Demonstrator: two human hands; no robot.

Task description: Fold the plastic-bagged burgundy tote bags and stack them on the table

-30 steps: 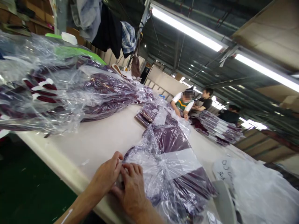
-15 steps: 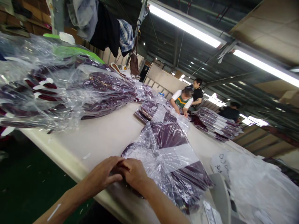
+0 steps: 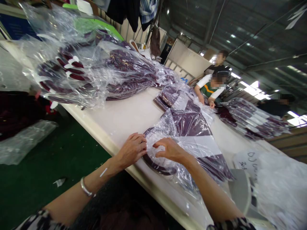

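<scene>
A folded maroon garment (image 3: 189,123) in a clear plastic bag lies on the table in front of me, a white strip across it. Its rounded dark collar edge (image 3: 159,167) faces me, with crumpled film inside the curve. My left hand (image 3: 133,148) is at the left of that edge, fingers bent together and closed on the rim of the bagged garment; its fingertips are partly hidden. Over the collar opening, my right hand (image 3: 170,150) hovers close to the film, thumb and fingers apart.
A large heap of bagged maroon garments (image 3: 129,68) covers the table's far left. More bagged garments (image 3: 254,116) lie at the right, near a person (image 3: 208,88) bending over the table. White plastic sheeting (image 3: 283,188) and a grey curved object (image 3: 240,188) sit at right. Table edge (image 3: 96,137) runs diagonally.
My hands, close together at the garment's near edge before, have moved apart, the right one now over the collar opening. The collar's curve shows more. The view has shifted.
</scene>
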